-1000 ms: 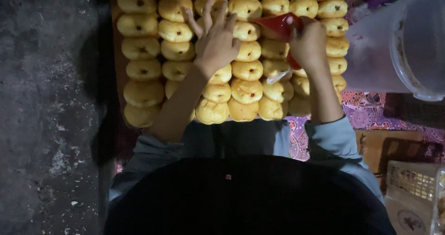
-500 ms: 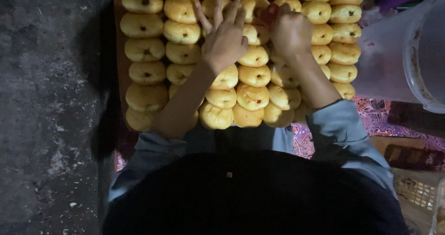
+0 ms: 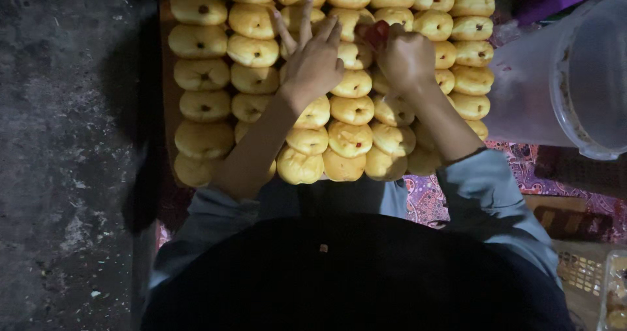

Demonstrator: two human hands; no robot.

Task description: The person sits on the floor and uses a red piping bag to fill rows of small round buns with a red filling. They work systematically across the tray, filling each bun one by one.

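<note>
The person's left hand point(image 3: 313, 60) lay in the upper middle of the frame, palm down over the rows of yellow buns point(image 3: 353, 109). Its fingers point(image 3: 305, 20) were spread and mostly straight, tips pointing toward the top edge, and it gripped nothing; the palm rested on or just above a bun, though which could not be told. Just to its right, the right hand point(image 3: 406, 58) was curled into a loose fist around a small red object point(image 3: 377, 33), of which only a bit showed at the upper left of the knuckles. What the red object was could not be told. It sat directly above a bun in the second or third row from the top, close to the left hand's fingertips.

The buns filled the upper centre of the frame in tight rows, touching one another, many with a small dark red dot in the middle of the top. They lay on a brown tray point(image 3: 167, 102) whose left edge showed as a narrow strip beside the leftmost column. Both forearms ran down from the hands to rolled grey-blue sleeves point(image 3: 486, 187) in the lower middle, above a dark garment filling the bottom of the frame.

At the right edge stood a large translucent plastic container point(image 3: 555, 76), tipped so its round opening faced right. A patterned purple cloth point(image 3: 424, 197) showed beneath it and beside the tray. The left third of the frame was rough grey floor point(image 3: 59, 141).
</note>
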